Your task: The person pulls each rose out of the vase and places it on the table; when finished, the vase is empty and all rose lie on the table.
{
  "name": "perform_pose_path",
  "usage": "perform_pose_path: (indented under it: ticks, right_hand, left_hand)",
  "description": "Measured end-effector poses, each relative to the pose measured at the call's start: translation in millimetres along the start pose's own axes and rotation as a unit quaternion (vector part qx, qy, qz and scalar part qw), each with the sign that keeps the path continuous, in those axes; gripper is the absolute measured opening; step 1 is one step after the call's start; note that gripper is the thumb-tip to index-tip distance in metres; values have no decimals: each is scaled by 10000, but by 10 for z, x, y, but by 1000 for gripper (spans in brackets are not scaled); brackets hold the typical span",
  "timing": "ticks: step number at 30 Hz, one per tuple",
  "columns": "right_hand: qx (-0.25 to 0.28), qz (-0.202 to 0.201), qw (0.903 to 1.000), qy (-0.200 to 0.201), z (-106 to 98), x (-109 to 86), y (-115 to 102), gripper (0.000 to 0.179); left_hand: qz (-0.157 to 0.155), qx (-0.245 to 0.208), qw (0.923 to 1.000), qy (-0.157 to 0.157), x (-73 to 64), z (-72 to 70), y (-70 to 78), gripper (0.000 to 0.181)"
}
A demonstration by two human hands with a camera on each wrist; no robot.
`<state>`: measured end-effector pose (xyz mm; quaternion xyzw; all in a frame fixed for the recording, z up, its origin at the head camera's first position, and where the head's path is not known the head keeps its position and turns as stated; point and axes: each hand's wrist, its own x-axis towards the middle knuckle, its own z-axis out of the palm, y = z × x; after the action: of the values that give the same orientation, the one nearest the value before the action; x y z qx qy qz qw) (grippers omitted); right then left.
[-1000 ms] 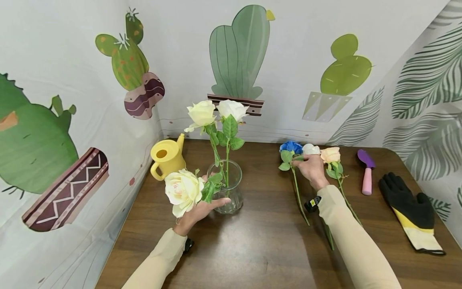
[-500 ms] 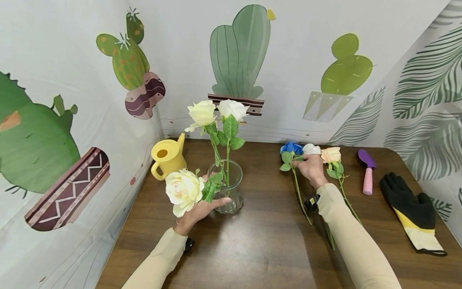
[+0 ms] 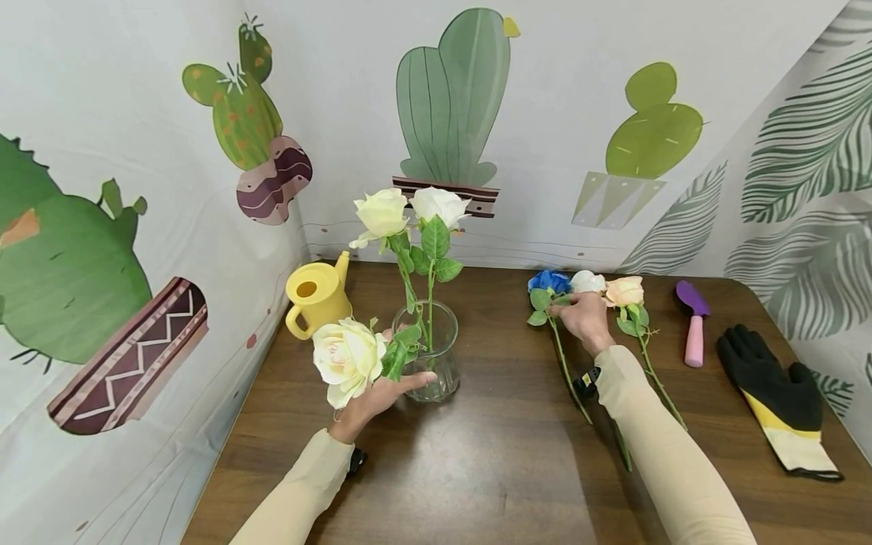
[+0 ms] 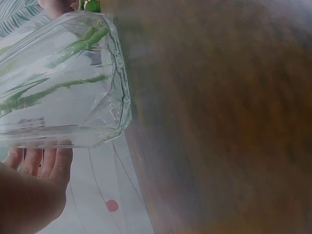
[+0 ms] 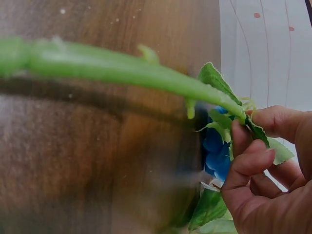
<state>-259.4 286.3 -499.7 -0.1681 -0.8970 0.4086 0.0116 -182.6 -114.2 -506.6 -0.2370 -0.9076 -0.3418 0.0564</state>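
Blue rose [image 3: 549, 281]: at the far side of the table [image 3: 504, 454], well right of the vase [image 3: 444, 371]. Right hand [image 3: 587, 318]: thumb and fingers closed in a pinch on its stem, by the leaves. White rose [image 3: 587, 282] just beside the blue bloom; peach rose [image 3: 624, 291] next to that. Left hand [image 3: 378, 397]: curved round the vase, thumb in front. Two pale roses [image 3: 383, 214] rise from the vase; a cream rose [image 3: 346, 359] leans low over the left hand. Watering can [image 3: 323, 299] near, at left; trowel [image 3: 693, 337] and glove [image 3: 777, 393] at far right.
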Motion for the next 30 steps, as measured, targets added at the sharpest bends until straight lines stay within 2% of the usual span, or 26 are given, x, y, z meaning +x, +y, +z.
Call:
perform_pose_path:
  ticks: [1, 4, 6, 12, 16, 18, 19, 20, 23, 24, 27, 30]
  right_hand:
    - [-7, -26, 10000, 4, -1, -2, 1, 38]
    - [3, -71, 10000, 6, 2, -4, 4, 35]
    - [9, -64, 10000, -12, 2, -10, 0, 36]
    - [-171, 63, 9998, -113, -4, -22, -7, 42]
    - [-354, 165, 9989, -270, -19, -32, -10, 50]
    - [-393, 191, 9986, -309, -17, -39, -12, 50]
    - [-420, 187, 9984, -316, -14, -39, -9, 49]
    - [-436, 181, 9984, -316, -11, -40, -7, 47]
    - [-513, 133, 9982, -265, 6, -37, -3, 37]
    - [-541, 111, 9981, -263, 8, -35, 1, 35]
    - [-589, 81, 9979, -247, 12, -40, -9, 35]
    - [-659, 70, 9974, -299, 8, -54, -22, 41]
  left_hand:
    - [75, -7, 10000, 38, 7, 3, -1, 79]
    - [250, 402, 9988, 97, 7, -5, 9, 92]
    - [268, 368, 9989, 101, 4, -5, 12, 98]
    - [201, -251, 9991, 275, 13, 16, 13, 79]
    - [438, 214, 9981, 373, 19, 18, 7, 78]
    - [436, 267, 9980, 358, 14, 18, 3, 79]
    - [474, 504, 9970, 345, 13, 17, 2, 82]
    - [430, 464, 9975, 323, 8, 18, 0, 83]
    - [162, -124, 9995, 222, -1, 31, -5, 82]
    - [127, -175, 9995, 217, -2, 34, -6, 83]
    - [9, -702, 9972, 239, 2, 44, -4, 76]
    - [87, -640, 9974, 331, 4, 46, -4, 73]
